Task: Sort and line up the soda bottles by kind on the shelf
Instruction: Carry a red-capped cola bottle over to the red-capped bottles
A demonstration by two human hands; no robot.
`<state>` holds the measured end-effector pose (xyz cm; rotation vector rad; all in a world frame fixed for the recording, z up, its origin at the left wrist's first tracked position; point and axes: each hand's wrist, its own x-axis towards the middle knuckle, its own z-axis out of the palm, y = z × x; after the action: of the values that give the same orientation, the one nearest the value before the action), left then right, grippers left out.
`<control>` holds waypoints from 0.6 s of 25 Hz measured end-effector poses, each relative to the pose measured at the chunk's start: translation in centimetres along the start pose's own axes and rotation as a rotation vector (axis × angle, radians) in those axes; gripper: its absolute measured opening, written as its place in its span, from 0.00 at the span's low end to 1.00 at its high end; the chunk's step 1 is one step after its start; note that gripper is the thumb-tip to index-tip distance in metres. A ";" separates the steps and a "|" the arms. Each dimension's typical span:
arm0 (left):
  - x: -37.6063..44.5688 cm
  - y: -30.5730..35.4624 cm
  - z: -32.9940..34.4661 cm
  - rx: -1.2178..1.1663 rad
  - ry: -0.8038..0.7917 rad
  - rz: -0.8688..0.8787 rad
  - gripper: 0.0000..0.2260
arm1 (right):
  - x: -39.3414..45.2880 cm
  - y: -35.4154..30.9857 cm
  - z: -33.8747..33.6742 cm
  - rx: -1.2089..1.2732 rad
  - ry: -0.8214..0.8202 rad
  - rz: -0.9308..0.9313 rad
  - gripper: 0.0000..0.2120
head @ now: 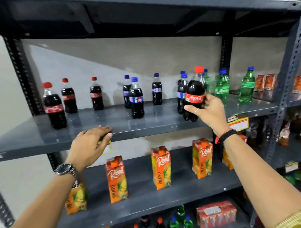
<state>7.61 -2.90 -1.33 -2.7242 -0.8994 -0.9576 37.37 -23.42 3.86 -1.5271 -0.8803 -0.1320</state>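
My right hand (208, 112) grips a red-capped Coca-Cola bottle (193, 93) by its label, held tilted just above the grey shelf (111, 127) at centre right. My left hand (90, 144) rests flat on the shelf's front edge, holding nothing. Three red-capped cola bottles (54, 106) stand at the left of the shelf. Several blue-capped dark soda bottles (136, 98) stand in the middle. Green bottles with blue caps (221, 85) stand on the right, partly behind the held bottle.
Orange juice cartons (161, 167) stand on the shelf below. More bottles (173, 225) and a red multipack (216, 214) sit on the bottom shelf. Red snack packs (265, 81) lie at the far right. Slotted steel uprights (289, 68) frame the unit.
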 end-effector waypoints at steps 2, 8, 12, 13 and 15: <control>-1.8 -2.7 -1.5 0.004 0.022 -0.010 0.28 | -2.6 -3.0 4.1 0.009 -0.044 -0.010 0.21; -4.9 -9.7 -3.9 -0.035 0.013 -0.135 0.27 | -5.7 -8.5 13.9 0.049 -0.204 -0.032 0.20; -4.7 -13.8 -4.8 -0.414 0.130 -0.443 0.20 | -5.6 -10.6 21.2 0.102 -0.270 -0.023 0.21; -4.0 -14.7 -5.2 -0.489 0.143 -0.503 0.21 | -5.6 -10.8 23.0 0.088 -0.283 -0.029 0.22; -2.3 -16.2 -5.6 -0.537 0.110 -0.587 0.25 | -5.5 -11.1 26.0 0.050 -0.303 -0.049 0.23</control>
<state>-6.03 7.62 0.39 -2.8043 -1.6818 -1.6396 16.38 -3.81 4.72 -1.5021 -1.1528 0.0882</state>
